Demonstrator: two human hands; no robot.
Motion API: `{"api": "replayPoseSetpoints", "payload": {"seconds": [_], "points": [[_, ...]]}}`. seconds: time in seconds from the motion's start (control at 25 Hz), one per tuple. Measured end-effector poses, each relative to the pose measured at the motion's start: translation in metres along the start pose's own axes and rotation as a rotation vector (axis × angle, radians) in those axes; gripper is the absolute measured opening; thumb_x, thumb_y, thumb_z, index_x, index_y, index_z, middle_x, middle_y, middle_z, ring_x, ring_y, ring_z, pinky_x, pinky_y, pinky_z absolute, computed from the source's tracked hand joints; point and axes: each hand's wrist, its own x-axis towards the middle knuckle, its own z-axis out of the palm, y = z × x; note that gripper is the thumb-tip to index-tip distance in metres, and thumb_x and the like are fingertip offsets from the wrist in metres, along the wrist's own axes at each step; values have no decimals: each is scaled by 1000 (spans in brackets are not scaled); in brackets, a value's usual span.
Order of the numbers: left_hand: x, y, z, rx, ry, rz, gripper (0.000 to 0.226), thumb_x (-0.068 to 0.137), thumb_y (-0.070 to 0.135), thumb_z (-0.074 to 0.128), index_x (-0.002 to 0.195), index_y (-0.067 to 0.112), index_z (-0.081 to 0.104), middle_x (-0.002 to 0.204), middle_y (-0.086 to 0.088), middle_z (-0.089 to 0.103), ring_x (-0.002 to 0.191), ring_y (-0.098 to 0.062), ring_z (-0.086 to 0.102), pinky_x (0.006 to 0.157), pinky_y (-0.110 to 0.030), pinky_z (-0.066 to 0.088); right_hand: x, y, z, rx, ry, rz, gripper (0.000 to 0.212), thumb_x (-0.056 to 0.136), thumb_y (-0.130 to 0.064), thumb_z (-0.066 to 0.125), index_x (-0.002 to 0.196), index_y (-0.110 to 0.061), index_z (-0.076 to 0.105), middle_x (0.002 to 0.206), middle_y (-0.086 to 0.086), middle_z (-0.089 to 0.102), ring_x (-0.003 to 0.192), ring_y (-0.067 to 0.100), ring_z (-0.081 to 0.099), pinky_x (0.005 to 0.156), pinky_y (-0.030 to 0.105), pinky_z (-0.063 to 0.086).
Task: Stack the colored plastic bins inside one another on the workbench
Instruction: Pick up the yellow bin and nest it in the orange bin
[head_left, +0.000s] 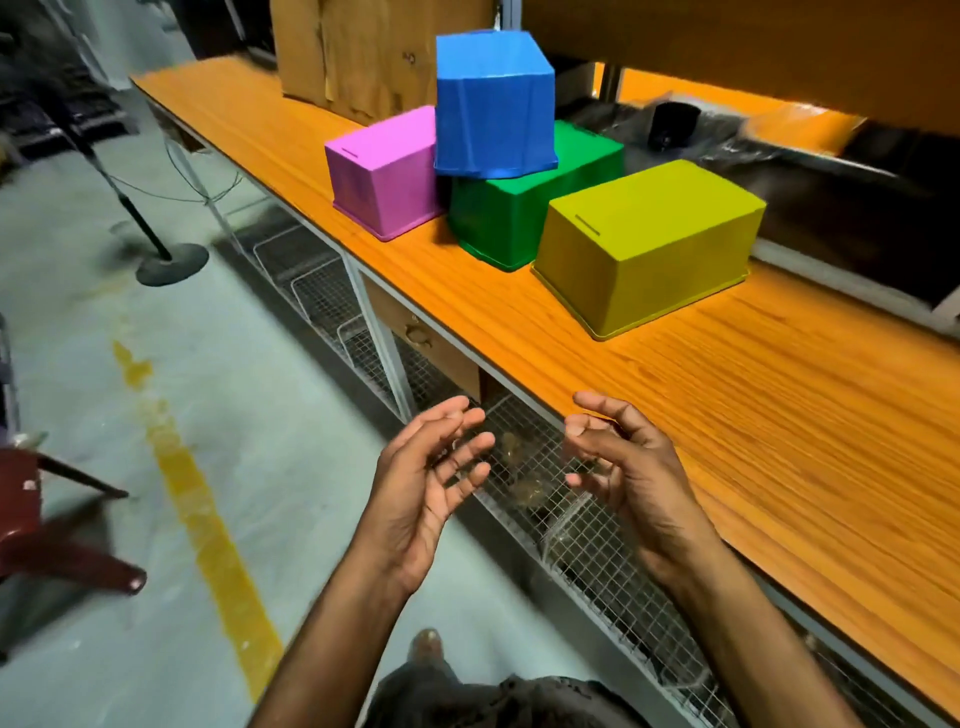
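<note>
From my seat I see four bins sitting upside down on the orange bench (779, 415), all at its far stretch. The pink bin (387, 174) is furthest left, the green bin (498, 218) is just beside it, and the yellow bin (649, 244) sits nearest me, touching or almost touching the green one. The blue bin (493, 109) is perched tilted on top of the green bin, its side against the pink. None is nested in another. My left hand (421, 493) and right hand (631, 473) hang in front of the bench's near edge, palms facing each other, well apart from the bins. The fingers (467, 453) on both are spread and loosely bent, holding nothing. Cardboard (358, 57) stands behind the bins, and wire baskets (587, 525) sit under the bench.
</note>
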Motion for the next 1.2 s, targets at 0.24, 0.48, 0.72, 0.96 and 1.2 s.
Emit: {"api": "replayPoseSetpoints", "payload": {"seconds": [0.24, 0.48, 0.72, 0.96, 1.2], "points": [[143, 54, 12, 139, -141, -37, 28, 98, 14, 62, 125, 12, 67, 118, -8, 77, 96, -18, 73, 74, -30, 60, 108, -7, 33, -86, 244, -155, 40, 87, -2, 74, 121, -21, 67, 109, -4, 72, 89, -1, 70, 71, 27, 57], [279, 93, 55, 438, -382, -28, 31, 98, 16, 65, 129, 22, 65, 122, 3, 74, 107, -17, 72, 77, -27, 59, 199, -4, 51, -200, 625, -272, 51, 83, 1, 78, 124, -24, 60, 130, 2, 65, 111, 16, 62, 74, 22, 56], [380, 82, 116, 529, -432, -12, 71, 95, 3, 65, 155, 28, 37, 154, 7, 40, 115, -15, 64, 73, -28, 55, 265, -7, 44, -310, 851, -203, 88, 77, -11, 85, 147, -23, 34, 143, 1, 44, 122, 17, 49, 98, 51, 55], [434, 62, 125, 714, -438, -16, 97, 72, 9, 73, 156, 40, 36, 145, 8, 49, 119, -17, 61, 105, -40, 50, 289, -7, 27, -321, 843, -210, 100, 59, -32, 82, 149, -27, 39, 152, 0, 48, 129, 22, 56, 107, 53, 51], [401, 96, 140, 767, -620, 261, 78, 84, -2, 72, 149, 36, 52, 144, 8, 47, 103, -8, 54, 101, -33, 50, 247, -48, 17, -383, 956, -385, 87, 82, 11, 71, 155, -28, 43, 145, -14, 56, 129, 8, 57, 93, 33, 58]]}}
